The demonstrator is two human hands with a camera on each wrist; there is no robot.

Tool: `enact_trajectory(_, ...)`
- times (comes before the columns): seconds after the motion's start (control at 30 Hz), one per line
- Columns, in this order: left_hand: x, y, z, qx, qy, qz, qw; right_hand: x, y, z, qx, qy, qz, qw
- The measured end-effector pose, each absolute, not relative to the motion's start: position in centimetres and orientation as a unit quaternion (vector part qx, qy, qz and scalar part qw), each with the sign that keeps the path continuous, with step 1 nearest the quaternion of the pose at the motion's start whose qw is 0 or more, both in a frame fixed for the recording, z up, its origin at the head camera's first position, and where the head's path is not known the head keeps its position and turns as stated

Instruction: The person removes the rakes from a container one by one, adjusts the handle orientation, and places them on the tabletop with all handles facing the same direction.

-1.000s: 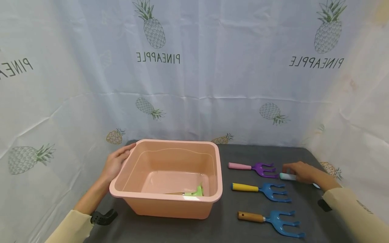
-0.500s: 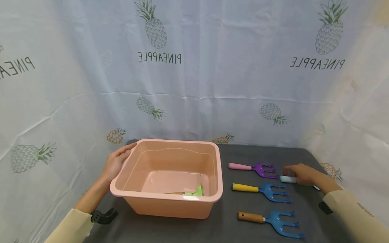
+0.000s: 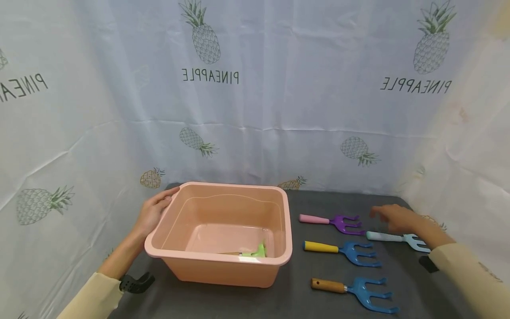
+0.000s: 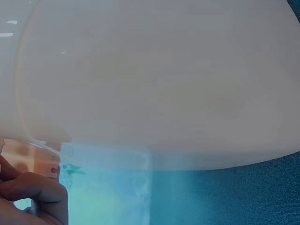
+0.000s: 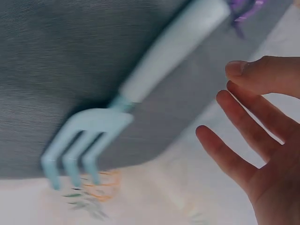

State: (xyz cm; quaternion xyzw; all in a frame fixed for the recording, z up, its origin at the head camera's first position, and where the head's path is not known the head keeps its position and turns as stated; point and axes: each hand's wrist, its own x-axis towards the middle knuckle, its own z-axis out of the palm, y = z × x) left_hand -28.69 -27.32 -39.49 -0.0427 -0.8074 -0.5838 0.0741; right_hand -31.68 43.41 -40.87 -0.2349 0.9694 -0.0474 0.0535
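Note:
My left hand (image 3: 153,212) grips the left rim of a peach plastic basin (image 3: 223,272); in the left wrist view its curled fingers (image 4: 37,190) show beside the basin's wall (image 4: 154,84). Over the far right of the table, my right hand (image 3: 398,218) hovers, holding nothing. Its fingers (image 5: 243,119) are spread in the right wrist view, apart from a pale blue hand fork (image 5: 161,61) that lies on the table. Inside the basin lies a bright green tool (image 3: 256,252) with a wooden handle, partly hidden by the near rim.
Between basin and right hand lie a purple hand fork (image 3: 344,224) with a pink handle, a blue fork (image 3: 356,254) with a yellow handle, and another blue fork (image 3: 364,292) with a wooden handle. A pineapple-print curtain (image 3: 259,97) surrounds the dark table (image 3: 296,297).
My right hand has let go of the pale blue hand fork's handle and lifted off it, leaving the fork lying on the table. My left hand and the basin have stayed put.

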Motion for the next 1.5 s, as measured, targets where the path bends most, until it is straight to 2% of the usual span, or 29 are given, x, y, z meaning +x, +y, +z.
enact_trajectory(0.17, -28.6, -27.2, -39.4, -0.044, -0.807, -0.585, 0.070, -32.0, 41.1, -37.6, -0.264, 0.963, -0.049, 0.023)
enact_trajectory(0.2, -28.6, -27.2, -39.3, -0.044, -0.806, -0.586, 0.068, -32.0, 40.5, -37.1, -0.276, 0.960, -0.048, 0.003)
enact_trajectory(0.4, -28.5, -27.2, -39.2, -0.040, -0.805, -0.588, 0.066, -31.9, 34.9, -32.9, -0.312, 0.947, -0.057, -0.045)
enact_trajectory(0.57, -28.6, -27.2, -39.3, -0.040, -0.805, -0.589, 0.057, -31.2, 28.9, -29.3, -0.329, 0.943, -0.047, -0.038)
enact_trajectory(0.77, -28.5, -27.3, -39.3, -0.039, -0.808, -0.584, 0.069, -30.7, 21.2, -25.5, -0.371, 0.928, -0.017, -0.006)
enact_trajectory(0.93, -28.4, -27.3, -39.3, -0.038, -0.811, -0.580, 0.063, -30.5, 15.6, -24.4, -0.420, 0.907, 0.001, 0.024)
enact_trajectory(1.2, -28.4, -27.3, -39.4, -0.032, -0.806, -0.588, 0.056, -31.6, 8.7, -25.7, -0.491, 0.864, -0.014, 0.115)
enact_trajectory(1.5, -28.5, -27.3, -39.4, -0.030, -0.807, -0.587, 0.057, -33.4, 4.3, -28.6, -0.460, 0.863, -0.029, 0.204)
